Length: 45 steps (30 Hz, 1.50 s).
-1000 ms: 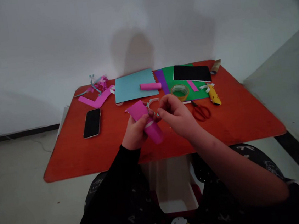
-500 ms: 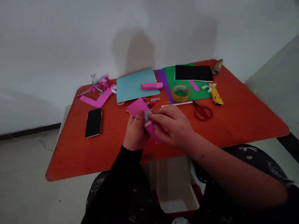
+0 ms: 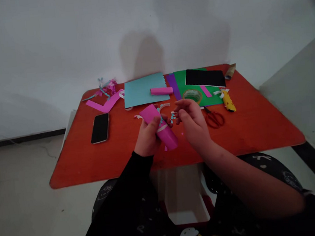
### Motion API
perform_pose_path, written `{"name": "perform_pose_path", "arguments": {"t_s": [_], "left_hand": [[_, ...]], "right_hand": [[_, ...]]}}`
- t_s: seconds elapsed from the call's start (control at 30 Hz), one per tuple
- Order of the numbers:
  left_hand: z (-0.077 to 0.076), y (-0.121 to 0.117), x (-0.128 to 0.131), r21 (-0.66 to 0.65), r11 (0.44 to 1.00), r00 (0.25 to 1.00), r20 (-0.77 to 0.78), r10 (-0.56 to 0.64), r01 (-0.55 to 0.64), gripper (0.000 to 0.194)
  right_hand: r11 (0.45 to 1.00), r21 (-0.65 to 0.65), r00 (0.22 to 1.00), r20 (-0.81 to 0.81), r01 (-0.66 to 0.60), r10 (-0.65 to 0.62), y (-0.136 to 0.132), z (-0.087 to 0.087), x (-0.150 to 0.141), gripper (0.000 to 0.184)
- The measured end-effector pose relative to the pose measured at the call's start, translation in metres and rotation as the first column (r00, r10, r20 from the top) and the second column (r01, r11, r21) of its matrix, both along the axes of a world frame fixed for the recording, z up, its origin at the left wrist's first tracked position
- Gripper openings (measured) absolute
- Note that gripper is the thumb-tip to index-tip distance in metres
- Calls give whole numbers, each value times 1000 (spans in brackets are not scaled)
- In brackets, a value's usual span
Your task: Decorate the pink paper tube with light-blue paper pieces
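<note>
1. Head view, the hands: The left hand [image 3: 148, 137] was closed around a pink paper tube [image 3: 168, 137], fingers curled across it. The tube lay tilted above the middle of the table [image 3: 246, 135], its upper end toward 11 o'clock and its lower end toward 5 o'clock. A white paper band [image 3: 162, 128] ringed it.
2. The right hand [image 3: 193, 125] was just beside the tube, at 2 o'clock. Its thumb and fingertips [image 3: 179, 110] were pressed together; whether they pinched anything was too small to tell. Small blue paper scraps [image 3: 172, 116] lay between the hands.
3. Around them: at 9 o'clock lay a black smartphone [image 3: 100, 128]. At 12 o'clock, a pink paper roll [image 3: 162, 91] rested on a light blue card [image 3: 140, 93]. At 1 o'clock sat a roll of tape [image 3: 192, 96] on a green sheet [image 3: 182, 81]. Red-handled scissors [image 3: 214, 119] lay at 3 o'clock, and a yellow utility knife [image 3: 228, 101] lay at 2 o'clock.
</note>
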<state>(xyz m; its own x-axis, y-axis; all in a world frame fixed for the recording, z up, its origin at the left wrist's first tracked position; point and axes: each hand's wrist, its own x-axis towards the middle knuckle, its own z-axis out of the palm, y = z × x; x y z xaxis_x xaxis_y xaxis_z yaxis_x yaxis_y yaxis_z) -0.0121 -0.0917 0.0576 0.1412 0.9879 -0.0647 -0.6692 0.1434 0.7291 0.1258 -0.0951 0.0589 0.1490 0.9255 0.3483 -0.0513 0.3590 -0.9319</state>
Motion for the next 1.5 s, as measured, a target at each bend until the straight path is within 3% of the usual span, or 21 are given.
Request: {"name": "perform_pose_path", "arguments": {"t_s": [0.13, 0.3, 0.43, 0.57, 0.77, 0.9, 1.0, 1.2, 1.33, 1.5], "left_hand": [[0, 1, 0, 6, 1000, 1000, -19, -20, 20, 56], [-1, 6, -3, 8, 998, 996, -60, 68, -68, 57], [-5, 10, -5, -1, 992, 990, -58, 128, -129, 58], [-4, 12, -5, -75, 992, 995, -41, 95, -98, 56], [6, 7, -3, -66, 996, 998, 1, 59, -59, 58], [0, 3, -4, 12, 998, 998, -3, -61, 62, 80], [-5, 1, -5, 57, 992, 994, 4, -113, 113, 83], [-6, 0, -6, 22, 997, 997, -14, -73, 73, 66], [-5, 1, -6, 19, 997, 997, -8, -75, 75, 60], [-1, 0, -6, 41, 988, 988, 11, -153, 152, 83]], "right_hand": [[995, -86, 999, 20, -45, 47, 0, 2, -2, 16], [983, -116, 987, 63, -141, 149, -3, -2, -5, 14], [950, -235, 959, 150, -203, 242, -6, -7, -3, 30], [891, -376, 897, 252, -255, 363, -7, -8, 1, 42], [786, -437, 875, -6, -437, 484, -10, -6, 6, 34], [678, -537, 862, -254, -503, 439, -13, -9, 8, 35], [622, -572, 845, -359, -535, 397, -17, -12, 7, 35], [585, -589, 830, -419, -557, 369, -19, -15, 4, 35], [590, -588, 832, -415, -554, 369, -19, -18, 3, 34], [557, -585, 805, -489, -589, 337, -19, -15, 0, 32]]}}
